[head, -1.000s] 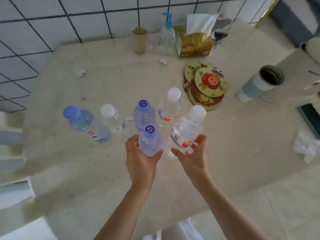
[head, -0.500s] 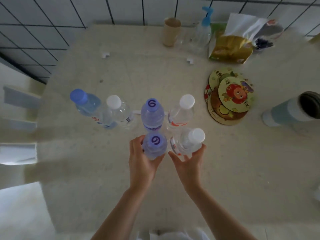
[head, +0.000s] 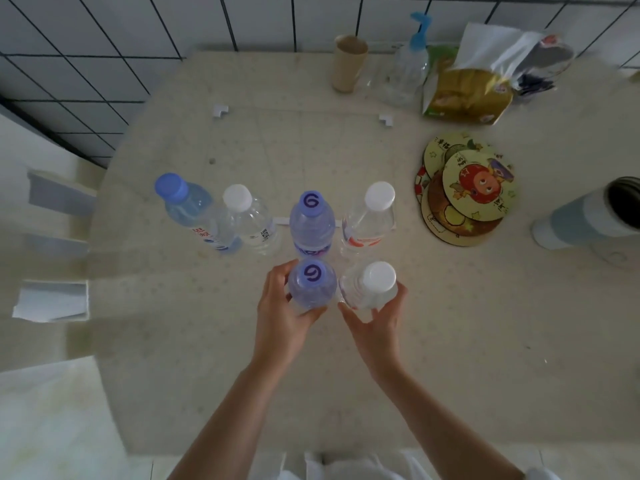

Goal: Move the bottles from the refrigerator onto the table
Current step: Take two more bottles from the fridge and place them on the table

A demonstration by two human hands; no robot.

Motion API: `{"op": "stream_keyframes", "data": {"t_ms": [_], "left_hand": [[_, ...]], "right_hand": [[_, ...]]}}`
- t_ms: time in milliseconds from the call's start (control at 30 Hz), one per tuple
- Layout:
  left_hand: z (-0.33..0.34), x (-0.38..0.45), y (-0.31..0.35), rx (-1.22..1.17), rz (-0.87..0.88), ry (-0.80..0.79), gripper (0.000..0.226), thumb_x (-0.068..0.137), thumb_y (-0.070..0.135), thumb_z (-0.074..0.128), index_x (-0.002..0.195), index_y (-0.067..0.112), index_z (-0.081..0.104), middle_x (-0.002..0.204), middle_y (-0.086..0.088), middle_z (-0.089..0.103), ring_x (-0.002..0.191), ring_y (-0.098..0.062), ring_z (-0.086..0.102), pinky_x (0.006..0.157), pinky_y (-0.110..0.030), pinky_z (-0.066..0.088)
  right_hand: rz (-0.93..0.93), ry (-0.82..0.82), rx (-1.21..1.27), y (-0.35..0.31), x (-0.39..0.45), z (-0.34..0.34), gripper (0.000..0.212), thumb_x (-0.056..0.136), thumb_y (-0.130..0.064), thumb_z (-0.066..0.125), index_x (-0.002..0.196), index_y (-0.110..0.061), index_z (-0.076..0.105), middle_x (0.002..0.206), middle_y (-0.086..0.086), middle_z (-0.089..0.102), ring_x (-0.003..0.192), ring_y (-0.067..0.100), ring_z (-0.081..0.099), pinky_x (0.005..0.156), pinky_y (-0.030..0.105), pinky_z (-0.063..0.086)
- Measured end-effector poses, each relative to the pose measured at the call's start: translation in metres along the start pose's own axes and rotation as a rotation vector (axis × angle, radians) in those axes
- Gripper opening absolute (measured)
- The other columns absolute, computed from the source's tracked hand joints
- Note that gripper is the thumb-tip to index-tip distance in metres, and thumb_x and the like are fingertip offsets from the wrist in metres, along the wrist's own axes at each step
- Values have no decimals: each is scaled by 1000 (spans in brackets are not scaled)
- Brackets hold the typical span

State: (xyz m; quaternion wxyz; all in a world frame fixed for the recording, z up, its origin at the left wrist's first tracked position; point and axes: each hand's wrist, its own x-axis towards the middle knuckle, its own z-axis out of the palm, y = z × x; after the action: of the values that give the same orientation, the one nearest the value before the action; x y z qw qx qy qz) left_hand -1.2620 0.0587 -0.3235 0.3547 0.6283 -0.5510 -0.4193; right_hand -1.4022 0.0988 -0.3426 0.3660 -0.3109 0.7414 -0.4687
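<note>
Several water bottles stand on the beige table (head: 214,341). In the back row are a blue-capped bottle (head: 194,211), a white-capped bottle (head: 249,220), a purple-capped bottle (head: 311,223) and a white-capped bottle with a red label (head: 370,220). In front of them, my left hand (head: 280,317) grips a second purple-capped bottle (head: 312,285). My right hand (head: 377,323) grips a second white-capped bottle (head: 372,285) right beside it. Both held bottles are upright, close against the back row.
A stack of round cartoon coasters (head: 467,195) lies to the right, and a blue-white tumbler (head: 588,220) stands at the right edge. Along the tiled wall stand a paper cup (head: 348,64), a pump bottle (head: 405,74) and a tissue pack (head: 467,95). White chair slats (head: 52,299) show at left.
Both hands brought their bottles down and forward to just in front of the back row. The right bottle went from tilted to upright. The view shifted to look straight down.
</note>
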Motion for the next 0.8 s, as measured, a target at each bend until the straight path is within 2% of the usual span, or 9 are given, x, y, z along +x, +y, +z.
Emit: {"op": "stream_keyframes", "data": {"t_ms": [67, 167, 233, 333, 467, 533, 600, 700, 800], "left_hand": [[-2, 0, -1, -17, 9, -14, 69, 58, 20, 93, 112, 37, 53, 114, 9, 62, 106, -10, 62, 85, -44, 57], [-3, 3, -6, -21, 37, -36, 73, 58, 20, 93, 116, 33, 51, 117, 7, 61, 108, -11, 61, 87, -43, 56], [-4, 2, -7, -7, 58, -64, 74, 59, 23, 92, 118, 31, 49, 118, 6, 60, 108, -10, 60, 87, -40, 56], [-6, -1, -8, 19, 83, -118, 74, 65, 24, 89, 125, 23, 47, 122, 3, 59, 110, -14, 60, 88, -35, 53], [-18, -7, -5, 53, 69, -175, 70, 74, 26, 80, 135, 25, 45, 130, 1, 56, 114, -16, 59, 93, -39, 53], [-27, -15, -1, 96, 70, -162, 66, 80, 16, 75, 139, 17, 44, 133, -4, 55, 109, -15, 60, 94, -36, 52], [-36, -25, 6, 97, 44, -134, 56, 84, 8, 68, 136, 11, 47, 132, -3, 55, 102, -13, 62, 87, -30, 53], [-48, -44, 13, 94, 29, -142, 41, 86, 5, 63, 125, 12, 54, 115, 4, 61, 94, -14, 63, 75, -12, 48], [-60, -73, 10, 92, 19, -122, 26, 85, 4, 61, 108, 16, 62, 94, 7, 68, 81, -9, 65, 75, -21, 52]], "right_hand": [[-6, -6, -20, 0, 1, 0, 76, 59, -32, 82, 114, -45, 32, 122, 2, 45, 113, 17, 52, 98, 44, 48], [23, 2, -72, -2, 2, -1, 79, 53, -40, 83, 116, -39, 34, 121, 1, 49, 109, 17, 55, 92, 40, 51], [21, -3, -137, -4, -1, 0, 82, 57, -32, 85, 122, -27, 36, 122, 4, 48, 110, 19, 53, 93, 39, 49], [39, -1, -256, -8, -5, -2, 72, 68, -18, 83, 125, -4, 41, 123, 13, 48, 112, 25, 49, 97, 38, 42], [21, 10, -282, -10, -21, -8, 66, 76, -18, 77, 130, -5, 40, 128, 11, 50, 118, 27, 50, 101, 44, 42], [22, 17, -258, -11, -33, -12, 65, 78, -16, 74, 132, -10, 38, 128, 8, 50, 119, 24, 50, 102, 43, 42], [12, 22, -251, -11, -46, -17, 61, 80, -13, 72, 132, -11, 40, 127, 8, 53, 118, 22, 51, 101, 45, 42], [-36, -1, -248, -8, -67, -24, 52, 83, -12, 69, 129, -11, 45, 121, 7, 58, 114, 21, 55, 98, 46, 45], [-71, -81, -186, -8, -92, -31, 37, 89, -13, 63, 123, -11, 50, 111, 4, 62, 110, 20, 60, 95, 42, 48]]}}
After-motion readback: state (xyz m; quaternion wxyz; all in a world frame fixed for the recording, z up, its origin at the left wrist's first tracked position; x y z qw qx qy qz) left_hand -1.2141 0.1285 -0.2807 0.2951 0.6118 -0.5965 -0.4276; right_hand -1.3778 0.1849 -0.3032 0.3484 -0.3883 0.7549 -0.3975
